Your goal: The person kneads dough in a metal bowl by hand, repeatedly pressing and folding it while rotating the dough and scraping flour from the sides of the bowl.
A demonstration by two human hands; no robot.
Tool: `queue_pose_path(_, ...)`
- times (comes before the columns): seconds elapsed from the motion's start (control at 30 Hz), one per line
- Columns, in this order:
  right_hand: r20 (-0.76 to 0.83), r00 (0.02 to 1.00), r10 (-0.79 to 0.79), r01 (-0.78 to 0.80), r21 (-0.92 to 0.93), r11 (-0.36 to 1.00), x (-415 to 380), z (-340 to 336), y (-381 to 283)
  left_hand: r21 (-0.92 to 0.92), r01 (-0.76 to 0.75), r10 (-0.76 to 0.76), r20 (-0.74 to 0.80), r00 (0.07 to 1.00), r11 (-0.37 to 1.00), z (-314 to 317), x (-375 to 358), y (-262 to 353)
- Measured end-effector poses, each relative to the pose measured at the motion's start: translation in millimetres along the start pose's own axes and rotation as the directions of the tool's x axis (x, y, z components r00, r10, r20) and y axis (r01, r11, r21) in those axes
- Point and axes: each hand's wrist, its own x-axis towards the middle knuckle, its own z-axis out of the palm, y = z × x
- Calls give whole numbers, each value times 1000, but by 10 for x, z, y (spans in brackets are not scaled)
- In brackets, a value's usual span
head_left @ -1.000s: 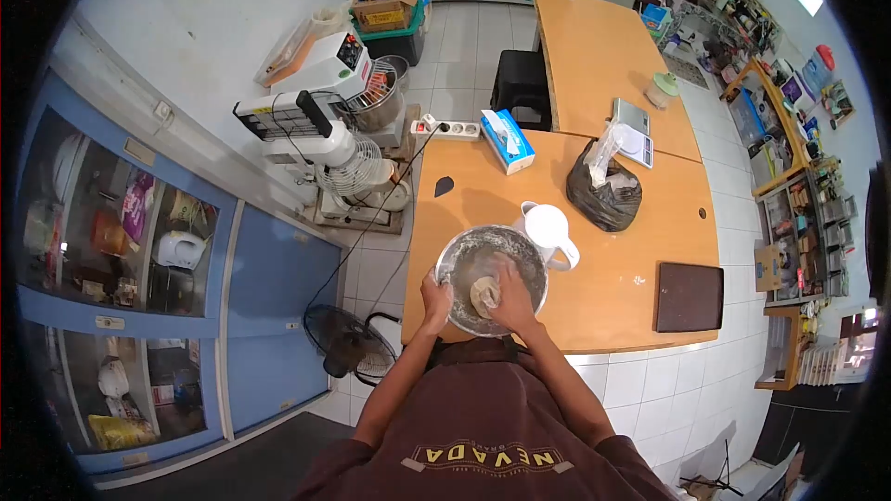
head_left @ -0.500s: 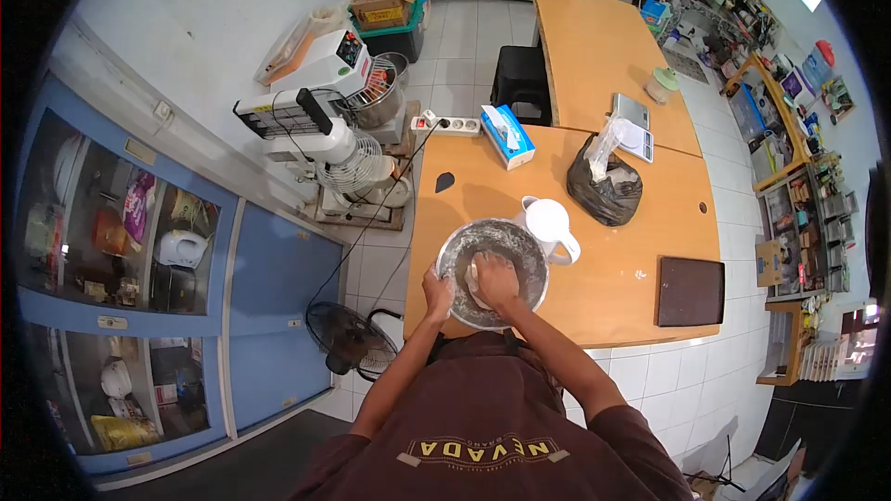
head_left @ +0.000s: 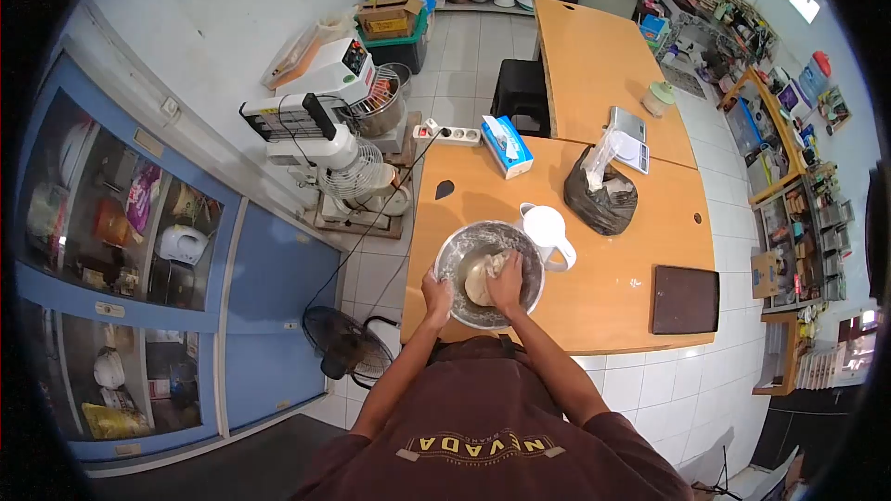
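A metal bowl (head_left: 449, 255), its inner wall smeared with flour, stands near the table's front edge. My left hand (head_left: 436, 298) is closed on the bowl's left rim. Inside lies a pale lump of dough (head_left: 476, 285), and my right hand (head_left: 506, 284) grips its right side with curled fingers. Part of the dough is hidden behind that hand. Close against the bowl's right side stands a white pitcher (head_left: 546, 226).
On the wooden table (head_left: 585, 315) are a black plastic bag (head_left: 603, 204), a kitchen scale (head_left: 632, 150), a blue tissue box (head_left: 507, 147), a power strip (head_left: 447, 134) and a dark baking tray (head_left: 686, 300). A black fan (head_left: 345, 341) stands on the floor at left.
My right hand has shifted to the right inside the bowl and now grips the dough's side, uncovering more of the lump. My left hand stays on the rim.
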Motion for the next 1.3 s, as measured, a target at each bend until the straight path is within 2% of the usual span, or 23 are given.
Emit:
queue_pose_path(0.1, 350, 935, 55, -63, 12, 998, -28, -297, 23, 17, 11, -11, -1, 1000, 1000, -2, 54, -37)
queue_pose_path(0.2, 522, 845, -117, 144, -12, 989, 68, -662, -195, 0, 7, -7, 8, 1000, 1000, -12, 114, -142)
queue_pose_path(0.33, 588, 732, -343, 534, -184, 825, 35, -754, -301, 12, -13, 13, 14, 1000, 1000, -15, 130, -147)
queue_pose_path(0.37, 593, 704, -390, 600, -202, 774, 0, -736, -310, 5, -12, 12, 14, 1000, 1000, -14, 130, -145)
queue_pose_path(0.43, 594, 681, -428, 627, -171, 760, -79, -635, -237, -11, -4, 4, 8, 1000, 1000, -8, 114, -154)
queue_pose_path(0.5, 581, 700, -415, 552, -70, 831, -111, -488, -188, -41, -33, 35, 39, 999, 999, -27, 117, -181)
queue_pose_path(0.6, 537, 781, -321, 471, -167, 866, -136, -303, -226, 2, -25, 25, 28, 999, 1000, -51, 39, -99)
queue_pose_path(0.7, 461, 819, -342, 465, -184, 866, -56, -150, -267, 85, -26, 26, -1, 1000, 996, -29, -35, 61)
queue_pose_path(0.8, 527, 846, -81, 244, -247, 938, 115, -19, -317, 138, -49, 52, -18, 998, 989, -42, -102, 119)
queue_pose_path(0.93, 359, 933, 28, 68, -254, 965, 271, 108, -251, 202, -2, 13, -54, 998, 979, -19, -99, 115)
queue_pose_path(1.0, 248, 964, 95, -25, -272, 962, 291, 133, -216, 125, -19, 24, -32, 999, 992, -14, -71, 77)
queue_pose_path(1.03, 191, 975, 111, -63, -243, 968, 261, 119, -220, 88, -25, 27, -21, 999, 996, -27, -79, 41)
queue_pose_path(1.1, 78, 985, 155, -139, -176, 974, 164, 119, -199, 139, -14, 17, -17, 1000, 990, -50, -55, 34)
queue_pose_path(1.2, 62, 978, 199, -195, -68, 979, 108, 182, 76, 141, -37, 36, 10, 999, 989, -42, -19, 86)
queue_pose_path(1.23, 71, 986, 150, -151, 10, 988, 87, 92, 76, 133, -46, 44, 23, 999, 990, -55, -9, 56)
queue_pose_path(1.3, 140, 989, 39, -41, 16, 999, 58, -75, 52, 104, -65, 62, 25, 998, 992, -51, 81, -54)
